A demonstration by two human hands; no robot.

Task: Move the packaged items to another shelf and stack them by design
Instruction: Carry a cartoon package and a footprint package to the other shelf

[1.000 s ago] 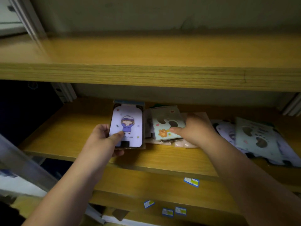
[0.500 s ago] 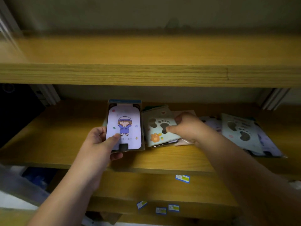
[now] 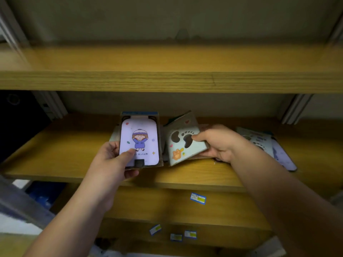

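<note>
Shelf boards (image 3: pixel 55 154): matt, grained wood. Packaged items (image 3: pixel 183 145): printed card, slight sheen. Uprights (image 3: pixel 295 108): pale metal.

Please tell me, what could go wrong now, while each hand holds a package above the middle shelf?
1. The right hand pinches the footprint package only at its edge, tilted, so it may slip or drag the packages beneath it off the middle shelf.
2. The left hand holds the purple cartoon-girl package beyond the shelf's front edge; a loose grip could drop it.
3. The loose pile at the right mixes designs, so a stack could be sorted wrongly.
</note>
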